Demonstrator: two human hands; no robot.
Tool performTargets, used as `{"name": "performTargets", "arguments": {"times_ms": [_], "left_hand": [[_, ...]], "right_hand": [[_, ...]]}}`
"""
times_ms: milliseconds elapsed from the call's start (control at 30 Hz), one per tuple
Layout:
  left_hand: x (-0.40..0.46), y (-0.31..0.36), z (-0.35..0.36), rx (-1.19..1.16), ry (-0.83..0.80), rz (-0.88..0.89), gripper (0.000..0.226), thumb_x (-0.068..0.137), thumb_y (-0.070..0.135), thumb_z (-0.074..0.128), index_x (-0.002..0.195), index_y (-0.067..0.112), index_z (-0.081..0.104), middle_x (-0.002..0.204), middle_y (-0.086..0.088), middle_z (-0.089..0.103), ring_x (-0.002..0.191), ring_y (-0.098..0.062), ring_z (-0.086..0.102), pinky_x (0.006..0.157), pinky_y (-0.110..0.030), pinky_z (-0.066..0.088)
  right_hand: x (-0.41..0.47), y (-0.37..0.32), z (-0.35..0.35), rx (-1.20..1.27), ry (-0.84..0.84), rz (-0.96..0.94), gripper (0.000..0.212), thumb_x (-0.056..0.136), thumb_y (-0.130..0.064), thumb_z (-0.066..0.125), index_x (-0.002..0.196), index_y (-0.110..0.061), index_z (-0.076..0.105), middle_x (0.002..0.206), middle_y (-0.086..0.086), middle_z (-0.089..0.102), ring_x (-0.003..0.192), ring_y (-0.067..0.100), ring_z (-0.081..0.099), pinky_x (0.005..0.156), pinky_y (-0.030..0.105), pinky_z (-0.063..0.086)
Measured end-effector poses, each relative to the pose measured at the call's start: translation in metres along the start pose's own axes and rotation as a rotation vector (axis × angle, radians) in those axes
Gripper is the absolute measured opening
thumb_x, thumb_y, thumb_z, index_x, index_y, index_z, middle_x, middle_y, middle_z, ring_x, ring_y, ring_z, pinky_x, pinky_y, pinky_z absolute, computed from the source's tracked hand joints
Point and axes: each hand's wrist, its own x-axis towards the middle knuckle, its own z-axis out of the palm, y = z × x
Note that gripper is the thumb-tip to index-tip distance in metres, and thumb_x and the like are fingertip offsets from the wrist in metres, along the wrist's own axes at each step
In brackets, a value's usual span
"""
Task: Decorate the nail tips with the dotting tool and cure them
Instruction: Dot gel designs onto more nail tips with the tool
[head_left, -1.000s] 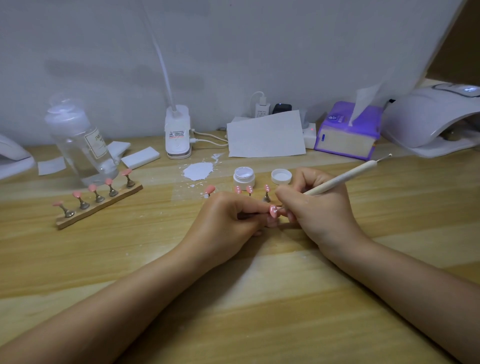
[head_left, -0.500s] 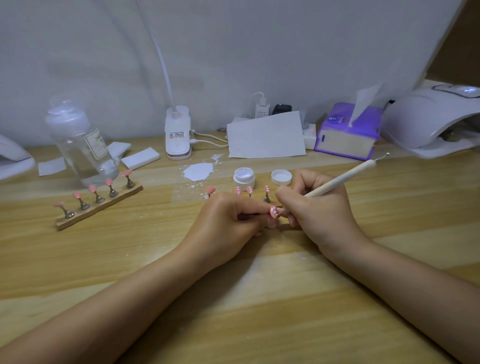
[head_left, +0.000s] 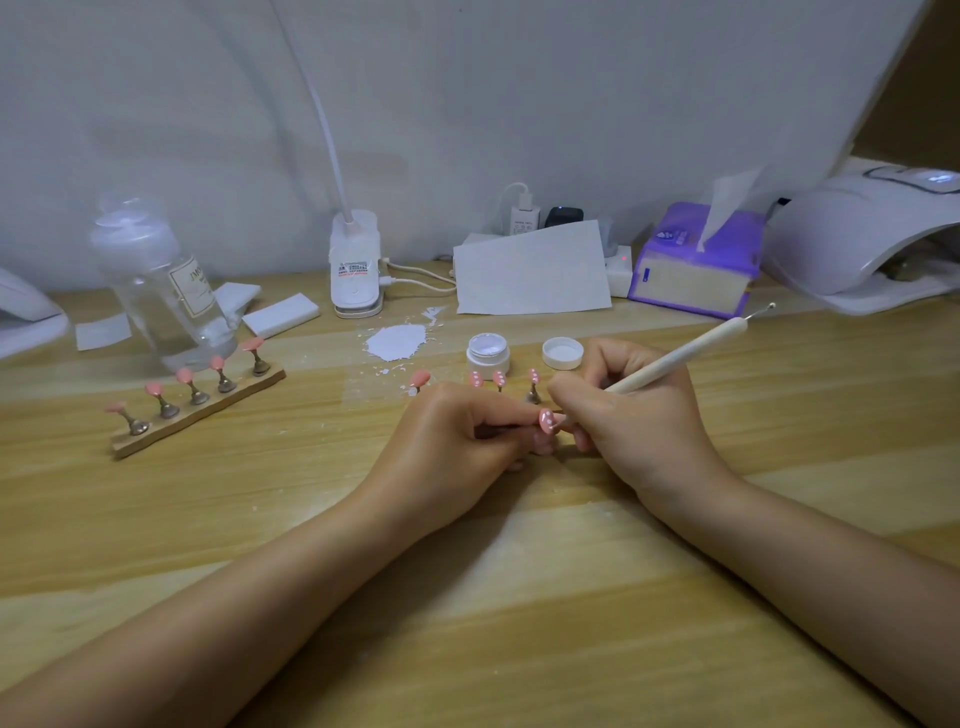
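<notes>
Barely moved, dotting tool (head_left: 675, 358) in right hand (head_left: 639, 415) touches pinched nail tip (head_left: 546, 420).

Both hands meet at centre, left (head_left: 457, 441) pinching, right (head_left: 639, 415) curled in pen grip.

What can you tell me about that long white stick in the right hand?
The dotting tool is a slim stick with a cream-white handle and a thin metal wire ending in a tiny ball at its upper end. The right hand holds it like a pen, slanted up to the right. Its lower end points at the pink nail tip pinched by the left hand.
</notes>
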Motion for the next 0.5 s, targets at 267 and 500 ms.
{"name": "performTargets", "arguments": {"times_ms": [267, 500], "left_hand": [[-0.0006, 0.0014, 0.0000, 0.000, 0.010, -0.003, 0.030, 0.081, -0.001, 0.064, 0.090, 0.028, 0.069, 0.063, 0.020, 0.066, 0.054, 0.013, 0.053, 0.057, -0.003, 0.040], [-0.0016, 0.0051, 0.0007, -0.074, 0.021, -0.054, 0.020, 0.082, 0.006, 0.064, 0.088, 0.024, 0.072, 0.062, 0.018, 0.068, 0.058, 0.011, 0.058, 0.059, 0.001, 0.041]], "right_hand": [[-0.0001, -0.0005, 0.0002, 0.028, 0.017, 0.015, 0.040, 0.077, 0.016, 0.050, 0.050, -0.009, 0.032, 0.028, -0.006, 0.039, 0.025, 0.000, 0.040, 0.033, 0.007, 0.030], [0.0029, 0.0009, -0.0025, 0.157, 0.099, 0.021, 0.039, 0.084, -0.009, 0.062, 0.055, -0.009, 0.035, 0.036, -0.011, 0.034, 0.029, 0.002, 0.042, 0.044, 0.018, 0.051]]}}
